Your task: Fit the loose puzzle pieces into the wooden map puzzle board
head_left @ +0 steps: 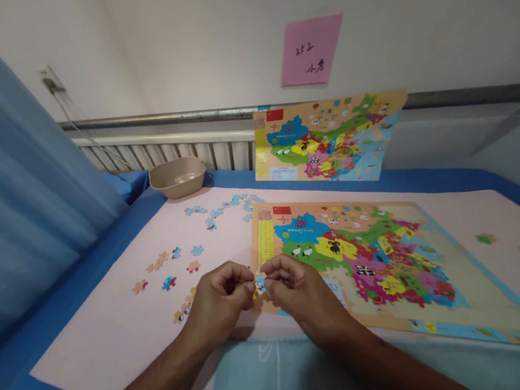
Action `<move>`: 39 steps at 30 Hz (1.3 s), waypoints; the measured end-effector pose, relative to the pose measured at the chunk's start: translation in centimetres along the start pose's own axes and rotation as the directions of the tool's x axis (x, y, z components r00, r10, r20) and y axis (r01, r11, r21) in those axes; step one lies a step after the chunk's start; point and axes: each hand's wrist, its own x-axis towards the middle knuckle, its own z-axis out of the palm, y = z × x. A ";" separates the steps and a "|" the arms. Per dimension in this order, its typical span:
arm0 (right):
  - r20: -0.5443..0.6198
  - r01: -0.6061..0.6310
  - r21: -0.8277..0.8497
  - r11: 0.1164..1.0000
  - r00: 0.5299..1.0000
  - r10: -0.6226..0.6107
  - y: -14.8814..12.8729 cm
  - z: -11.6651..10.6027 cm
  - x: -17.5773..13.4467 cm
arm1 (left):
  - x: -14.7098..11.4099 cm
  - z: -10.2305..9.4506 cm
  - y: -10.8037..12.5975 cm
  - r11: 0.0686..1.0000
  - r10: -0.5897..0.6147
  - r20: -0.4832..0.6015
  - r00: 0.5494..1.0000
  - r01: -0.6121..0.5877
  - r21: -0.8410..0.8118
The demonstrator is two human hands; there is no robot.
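My left hand (pixel 224 302) and my right hand (pixel 303 292) meet in front of me, the fingers of both pinched on a small jigsaw puzzle piece (pixel 260 284), light blue with white. A bit of orange-yellow shows by the left fingertips; whether that belongs to the same piece I cannot tell. Behind my right hand lies a partly filled map puzzle (pixel 335 247), its left part pieced together and its right side showing bare board. Next to my left hand are loose orange puzzle pieces (pixel 183 309), partly hidden by it.
Further loose pieces lie left, such as a blue-and-red one (pixel 169 283), with joined blue strips (pixel 223 209) behind. Two groups lie right (pixel 485 238). A beige basket (pixel 178 178) stands at the back left. A printed reference map (pixel 330 140) leans by the wall rail (pixel 210 115).
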 end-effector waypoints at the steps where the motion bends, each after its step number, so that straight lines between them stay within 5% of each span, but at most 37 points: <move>1: 0.006 0.005 0.001 1.000 1.000 -0.005 0.0 0.0 0.0 | 0.0 0.0 0.0 1.000 0.001 -0.001 1.000 -0.001 -0.005; 19: 0.010 -0.017 -0.025 1.000 1.000 0.018 0.2 -0.3 0.0 | 0.0 1.3 0.3 0.985 -0.060 -0.092 0.994 0.044 -0.165; 31: 0.030 0.004 -0.032 0.999 1.000 -0.003 0.4 -0.4 -0.1 | -0.3 0.7 0.4 0.985 -0.020 -0.075 0.997 0.007 -0.175; 39: 0.117 0.050 -0.100 0.994 0.992 -0.038 -0.4 -0.3 -0.5 | 0.4 0.1 0.0 0.971 -0.102 -0.038 0.994 0.091 -0.221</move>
